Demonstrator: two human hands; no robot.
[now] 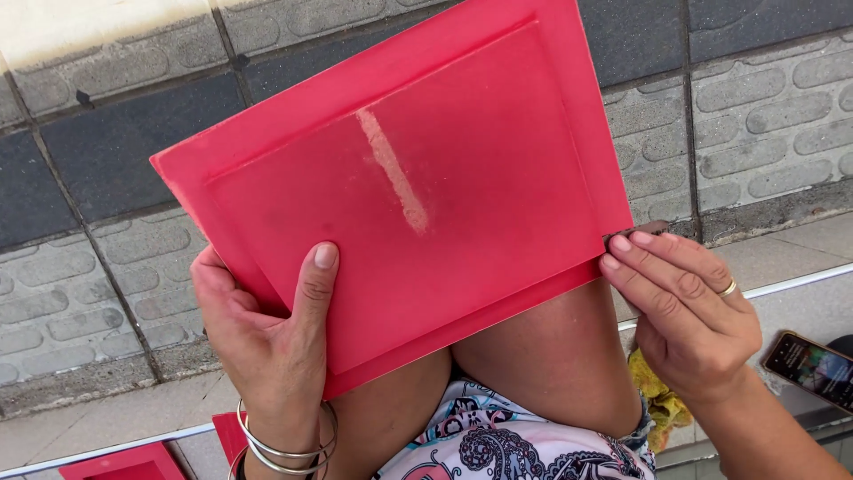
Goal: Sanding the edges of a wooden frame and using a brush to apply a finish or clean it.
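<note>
Nearest to us, our left hand [267,342] grips the lower left corner of the red panel [409,196], thumb pressed flat on its face and fingers closed behind it, so the panel is held steady above our knees [542,356]. Our right hand [689,307] is at the right edge, fingers pinched together on a small dark piece [635,231] that touches the panel's corner; what this piece is we cannot tell. The panel is tilted, its long axis running from lower left up to upper right, its face turned toward us. A pale scraped stripe [393,169] crosses the raised middle. Farther away lie the paving tiles [764,124], and a phone [813,366] rests at right.
</note>
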